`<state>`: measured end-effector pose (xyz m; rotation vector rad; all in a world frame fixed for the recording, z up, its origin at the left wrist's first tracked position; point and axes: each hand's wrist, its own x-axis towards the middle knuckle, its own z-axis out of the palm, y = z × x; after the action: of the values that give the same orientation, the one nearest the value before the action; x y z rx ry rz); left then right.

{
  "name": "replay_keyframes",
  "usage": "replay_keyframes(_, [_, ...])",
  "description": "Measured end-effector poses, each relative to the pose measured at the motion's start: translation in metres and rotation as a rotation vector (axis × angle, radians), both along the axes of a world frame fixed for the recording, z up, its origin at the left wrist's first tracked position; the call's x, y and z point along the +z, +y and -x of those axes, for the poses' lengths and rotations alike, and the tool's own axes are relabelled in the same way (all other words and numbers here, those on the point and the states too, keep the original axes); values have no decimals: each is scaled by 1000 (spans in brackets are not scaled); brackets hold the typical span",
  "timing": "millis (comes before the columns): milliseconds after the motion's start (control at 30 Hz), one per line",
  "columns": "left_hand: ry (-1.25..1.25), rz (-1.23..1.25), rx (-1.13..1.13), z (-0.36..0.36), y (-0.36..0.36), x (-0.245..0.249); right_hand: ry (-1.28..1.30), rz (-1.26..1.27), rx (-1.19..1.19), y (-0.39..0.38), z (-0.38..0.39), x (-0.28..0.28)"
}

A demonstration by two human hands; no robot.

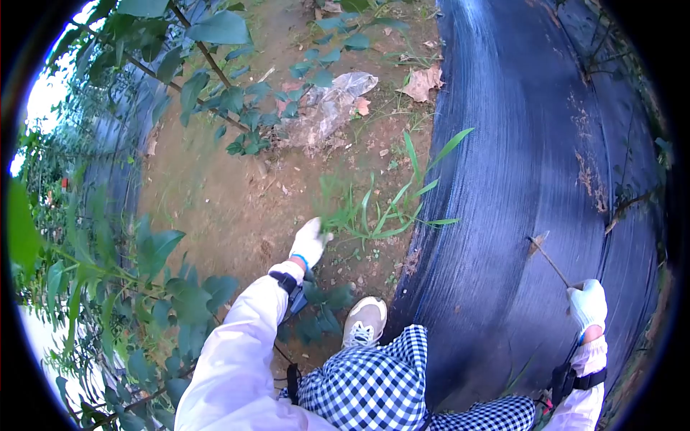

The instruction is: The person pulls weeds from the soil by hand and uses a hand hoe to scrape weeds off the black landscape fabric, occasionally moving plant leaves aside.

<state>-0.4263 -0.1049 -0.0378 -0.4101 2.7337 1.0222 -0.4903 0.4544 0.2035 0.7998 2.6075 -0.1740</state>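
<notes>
The white-gloved left hand [309,239] is at the base of a tuft of long green grass blades [384,215] on the brown bare soil [223,194]; its fingers are blurred, so whether its grip is closed on the stems cannot be told. The blades lean over the left edge of the glossy black plastic sheet [496,158]. If the tuft is rooted firmly, a pull on the leaf tips alone could snap them and leave the roots behind. The right hand [588,305], in a pale glove, has its grip closed around a thin-shafted tool with a small flat head [553,263], over the sheet, contact unclear; a careless swing or drop could tear the plastic. Leafy green branches [169,287] beside the left sleeve [241,345] could snag it.
</notes>
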Motion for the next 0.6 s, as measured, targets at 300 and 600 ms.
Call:
replay_keyframes(300, [23, -139, -86, 29, 4, -19, 46, -59, 66, 16, -6, -14])
replay_keyframes(600, [-24, 125, -391, 45, 48, -8, 31, -71, 53, 15, -6, -14])
